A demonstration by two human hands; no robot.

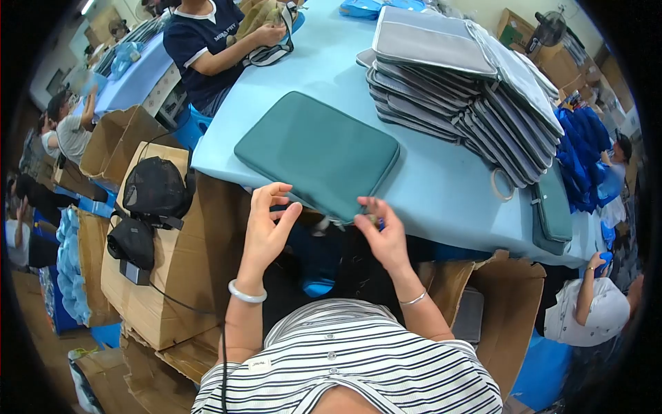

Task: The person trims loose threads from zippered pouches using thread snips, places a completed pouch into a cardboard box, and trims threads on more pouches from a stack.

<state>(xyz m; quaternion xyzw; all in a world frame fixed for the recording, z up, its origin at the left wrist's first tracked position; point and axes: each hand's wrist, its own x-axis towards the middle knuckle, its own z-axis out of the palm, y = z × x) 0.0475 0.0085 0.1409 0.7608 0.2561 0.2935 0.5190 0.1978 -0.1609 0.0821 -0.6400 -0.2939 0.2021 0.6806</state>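
A dark green zippered laptop sleeve (314,148) lies flat and closed on the light blue table, its near edge close to the table's edge. My left hand (265,228) hovers at the sleeve's near left edge, thumb and fingers apart, with nothing in it. At the near right corner, my right hand (385,234) has its fingers curled in; a small dark, bluish thing shows between them, too small to name. Whether these fingers touch the sleeve is hard to tell. Between the hands, a small metallic bit (321,226) hangs by the sleeve's near edge.
A tall leaning stack of grey-lined sleeves (441,76) fills the table's right, with a tape roll (502,185) beside it. Cardboard boxes (510,297) flank me; a black mesh bag (157,186) tops the left one. Across the table a person (207,55) handles a bag.
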